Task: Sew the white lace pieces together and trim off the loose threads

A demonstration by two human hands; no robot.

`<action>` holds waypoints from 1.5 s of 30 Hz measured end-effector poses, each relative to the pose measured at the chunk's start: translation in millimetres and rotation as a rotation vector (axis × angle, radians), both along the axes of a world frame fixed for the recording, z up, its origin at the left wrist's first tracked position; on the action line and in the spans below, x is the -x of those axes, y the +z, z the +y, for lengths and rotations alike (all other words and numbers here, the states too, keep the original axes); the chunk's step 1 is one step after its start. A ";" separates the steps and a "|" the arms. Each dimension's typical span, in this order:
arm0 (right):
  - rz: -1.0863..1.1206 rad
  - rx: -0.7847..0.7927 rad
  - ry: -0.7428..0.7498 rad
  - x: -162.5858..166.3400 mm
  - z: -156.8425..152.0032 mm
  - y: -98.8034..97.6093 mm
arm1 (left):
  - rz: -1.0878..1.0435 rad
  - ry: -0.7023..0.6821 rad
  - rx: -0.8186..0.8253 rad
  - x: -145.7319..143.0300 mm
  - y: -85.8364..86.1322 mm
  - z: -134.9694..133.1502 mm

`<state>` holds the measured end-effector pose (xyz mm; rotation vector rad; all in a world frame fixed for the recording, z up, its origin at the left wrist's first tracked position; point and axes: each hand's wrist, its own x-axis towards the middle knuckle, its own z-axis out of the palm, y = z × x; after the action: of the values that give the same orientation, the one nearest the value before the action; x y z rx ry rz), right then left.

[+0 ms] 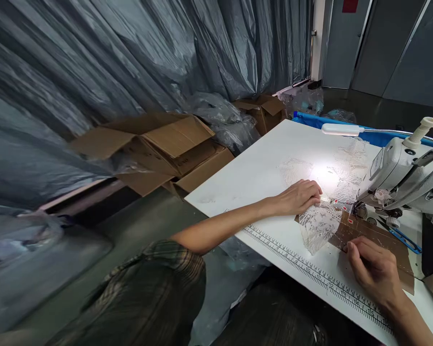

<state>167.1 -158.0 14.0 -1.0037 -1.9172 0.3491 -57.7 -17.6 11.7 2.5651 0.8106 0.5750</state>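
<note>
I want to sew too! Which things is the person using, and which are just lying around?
Being used:
left hand and right hand pressing down the lace fabric
sewing machine
lamp
white table

Just lying around:
cardboard boxes
plastic bags
grey plastic sheeting

White patterned lace (319, 226) and sheer brown fabric (377, 242) lie on a white table (260, 178); brown cardboard boxes (166, 149), grey plastic sheeting (130, 53) behind.
</note>
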 end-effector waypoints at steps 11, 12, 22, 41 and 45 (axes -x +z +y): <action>0.317 0.722 -0.074 -4.7 -3.5 -15.4 | -0.329 -0.229 0.556 -24.8 41.4 -68.3; 0.313 0.736 -0.049 -5.6 -3.4 -18.5 | -0.320 -0.215 0.560 -23.9 41.2 -66.0; 0.253 0.820 -0.215 -26.5 9.1 -40.9 | 0.109 0.451 0.065 37.6 11.8 30.1; 0.150 0.829 -0.243 -29.2 3.7 -38.5 | 0.069 0.097 0.432 92.4 52.8 -13.5; 0.158 0.846 -0.230 -30.2 5.2 -37.9 | 0.160 0.109 0.194 81.7 24.3 -0.2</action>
<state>197.3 -152.8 -24.0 -1.6558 -1.4812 1.1193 -139.4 -17.8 35.9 2.4228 1.0124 0.3070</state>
